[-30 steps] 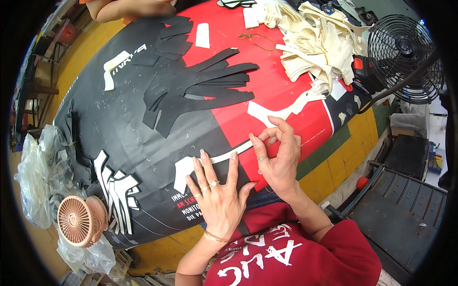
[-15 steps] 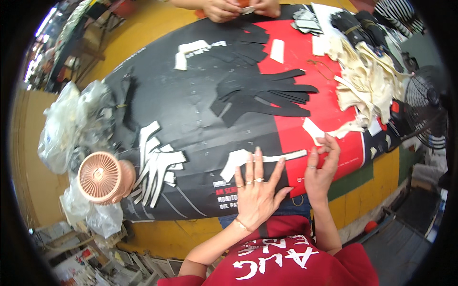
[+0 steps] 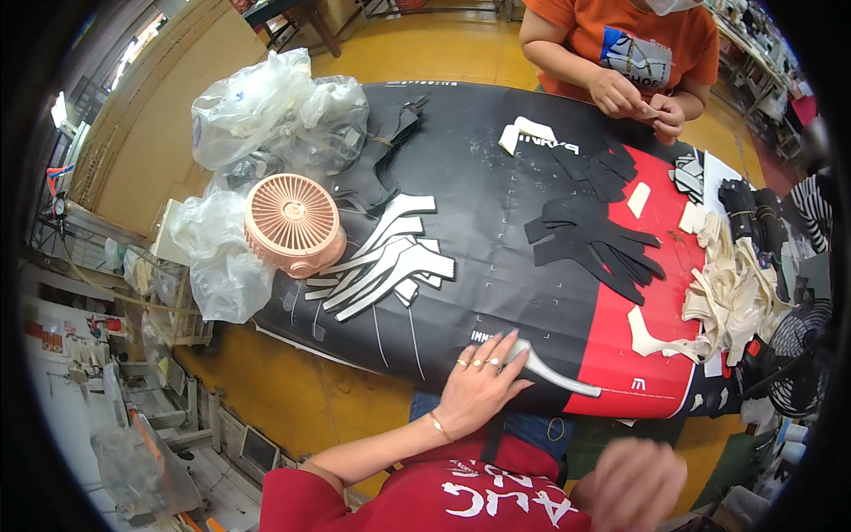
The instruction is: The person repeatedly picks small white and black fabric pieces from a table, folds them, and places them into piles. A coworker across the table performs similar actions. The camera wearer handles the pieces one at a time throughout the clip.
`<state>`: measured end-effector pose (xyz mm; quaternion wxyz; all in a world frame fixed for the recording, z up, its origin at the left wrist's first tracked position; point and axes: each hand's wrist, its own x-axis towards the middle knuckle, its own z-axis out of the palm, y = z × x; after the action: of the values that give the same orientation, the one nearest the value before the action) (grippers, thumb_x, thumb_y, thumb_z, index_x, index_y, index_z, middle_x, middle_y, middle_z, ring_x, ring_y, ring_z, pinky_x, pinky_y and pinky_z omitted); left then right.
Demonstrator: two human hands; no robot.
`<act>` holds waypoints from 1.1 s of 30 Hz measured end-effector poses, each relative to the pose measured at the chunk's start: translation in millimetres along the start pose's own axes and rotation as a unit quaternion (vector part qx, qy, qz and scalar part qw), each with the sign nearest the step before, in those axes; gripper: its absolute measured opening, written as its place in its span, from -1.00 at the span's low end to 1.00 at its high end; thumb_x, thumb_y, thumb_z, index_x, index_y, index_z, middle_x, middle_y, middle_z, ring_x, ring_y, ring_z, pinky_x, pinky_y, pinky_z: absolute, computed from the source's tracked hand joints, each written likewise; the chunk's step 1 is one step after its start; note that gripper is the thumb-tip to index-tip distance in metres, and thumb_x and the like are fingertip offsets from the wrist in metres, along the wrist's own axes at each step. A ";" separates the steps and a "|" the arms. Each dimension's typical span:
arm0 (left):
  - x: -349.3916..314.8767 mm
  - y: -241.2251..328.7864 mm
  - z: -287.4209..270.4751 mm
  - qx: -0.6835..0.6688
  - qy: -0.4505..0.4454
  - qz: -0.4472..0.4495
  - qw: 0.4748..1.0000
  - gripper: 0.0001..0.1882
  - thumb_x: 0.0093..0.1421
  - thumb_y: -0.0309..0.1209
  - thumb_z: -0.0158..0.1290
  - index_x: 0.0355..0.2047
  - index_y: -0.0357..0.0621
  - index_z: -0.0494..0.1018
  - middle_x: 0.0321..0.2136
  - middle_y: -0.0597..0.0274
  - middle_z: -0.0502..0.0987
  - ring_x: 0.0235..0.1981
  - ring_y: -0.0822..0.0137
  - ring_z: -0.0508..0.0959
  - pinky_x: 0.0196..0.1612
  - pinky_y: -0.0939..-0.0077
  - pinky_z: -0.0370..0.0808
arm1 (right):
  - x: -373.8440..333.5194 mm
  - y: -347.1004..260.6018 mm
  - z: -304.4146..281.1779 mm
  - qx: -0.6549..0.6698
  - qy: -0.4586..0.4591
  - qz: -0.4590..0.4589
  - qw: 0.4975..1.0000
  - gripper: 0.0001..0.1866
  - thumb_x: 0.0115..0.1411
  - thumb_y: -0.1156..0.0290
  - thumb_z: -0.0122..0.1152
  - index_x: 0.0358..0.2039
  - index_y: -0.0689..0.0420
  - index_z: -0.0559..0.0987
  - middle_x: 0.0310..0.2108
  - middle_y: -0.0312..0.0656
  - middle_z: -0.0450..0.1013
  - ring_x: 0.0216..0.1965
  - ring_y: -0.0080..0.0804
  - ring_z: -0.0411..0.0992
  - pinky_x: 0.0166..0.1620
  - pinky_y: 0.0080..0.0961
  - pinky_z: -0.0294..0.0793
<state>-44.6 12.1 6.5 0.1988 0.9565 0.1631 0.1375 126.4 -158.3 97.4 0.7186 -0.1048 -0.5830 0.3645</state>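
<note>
My left hand (image 3: 479,381) lies with its fingers stretched out over the broad end of a white cut piece (image 3: 567,381) near the table's front edge. The piece's narrow tail runs to the right onto the red area. Smeared by motion, my right hand (image 3: 631,486) is off the table's near edge in front of my body; its fingers are too blurred to read. To the left of my left hand is a fanned pile of white cut pieces (image 3: 403,257). Black cut pieces (image 3: 589,244) lie farther off, and a cream piece (image 3: 656,341) rests on the red area.
A pink fan (image 3: 292,222) and clear plastic bags (image 3: 275,111) stand at the left. Cream fabric pieces (image 3: 731,293) are heaped at the right, beside a dark fan (image 3: 798,355). Across the table, a person in orange (image 3: 620,53) holds something small and pale.
The view has swung left. My right hand has moved back from beside the cream piece, off the table toward my body. My left hand stays on the white piece, its fingers closer together.
</note>
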 end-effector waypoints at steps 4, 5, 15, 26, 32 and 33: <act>-9.3 -4.6 -15.8 -0.097 -0.029 -0.035 0.994 -0.56 0.10 -0.32 0.29 -0.02 -0.14 0.48 -0.12 0.06 0.45 -0.14 0.03 0.47 -0.04 0.22 0.46 | 37.6 -32.0 17.6 0.113 -0.299 -0.027 0.947 -0.87 0.31 0.36 0.04 -0.25 0.07 0.54 -0.21 -0.17 0.53 -0.19 -0.24 0.51 0.01 -0.06 0.42; -10.0 -5.0 -19.3 -0.092 -0.032 -0.038 0.994 -0.55 0.11 -0.32 0.29 0.00 -0.15 0.47 -0.12 0.05 0.44 -0.14 0.03 0.47 -0.05 0.22 0.46 | 43.6 -33.6 21.1 0.103 -0.310 -0.026 0.945 -0.87 0.31 0.35 0.04 -0.25 0.07 0.54 -0.21 -0.18 0.53 -0.19 -0.24 0.50 0.00 -0.06 0.42; 28.9 -52.6 -69.3 0.087 0.135 0.119 0.980 -0.84 0.18 -0.41 0.23 -0.23 -0.14 0.60 -0.27 0.21 0.64 -0.34 0.25 0.62 -0.32 0.32 0.51 | 56.9 -31.5 38.8 0.032 -0.371 -0.032 0.928 -0.83 0.34 0.33 -0.01 -0.23 0.05 0.55 -0.21 -0.21 0.50 -0.19 -0.26 0.48 -0.09 -0.11 0.41; 131.4 -109.1 -52.9 0.136 0.236 0.068 0.960 -0.65 0.15 -0.33 0.27 -0.06 -0.14 0.60 0.09 0.04 0.51 0.05 0.10 0.51 0.16 0.20 0.27 | 36.5 -5.1 8.3 0.024 -0.180 0.068 0.981 -0.75 0.33 0.28 0.09 -0.12 0.15 0.58 -0.23 -0.22 0.53 -0.23 -0.31 0.50 -0.13 -0.20 0.43; 158.9 -57.4 14.0 0.016 0.095 0.018 0.995 -0.59 0.08 -0.25 0.33 -0.10 -0.19 0.62 -0.07 0.11 0.53 -0.05 0.10 0.50 0.13 0.22 0.30 | -10.2 31.3 -12.5 -0.567 0.215 0.393 0.691 -0.80 0.26 0.33 0.24 -0.16 0.12 0.59 -0.22 -0.19 0.54 -0.14 -0.20 0.50 -0.06 -0.33 0.43; 160.2 -53.3 16.6 0.030 0.090 0.015 0.995 -0.59 0.05 -0.24 0.34 -0.12 -0.19 0.62 -0.08 0.12 0.53 -0.05 0.11 0.50 0.13 0.22 0.29 | -18.2 36.2 -15.1 -0.618 0.213 0.395 0.645 -0.80 0.25 0.34 0.25 -0.16 0.12 0.60 -0.23 -0.19 0.53 -0.15 -0.20 0.49 -0.07 -0.32 0.42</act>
<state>92.8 111.5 1.0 0.1526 0.9482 0.1701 0.2208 124.7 -140.2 58.1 0.3789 -0.8200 -0.4068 0.1364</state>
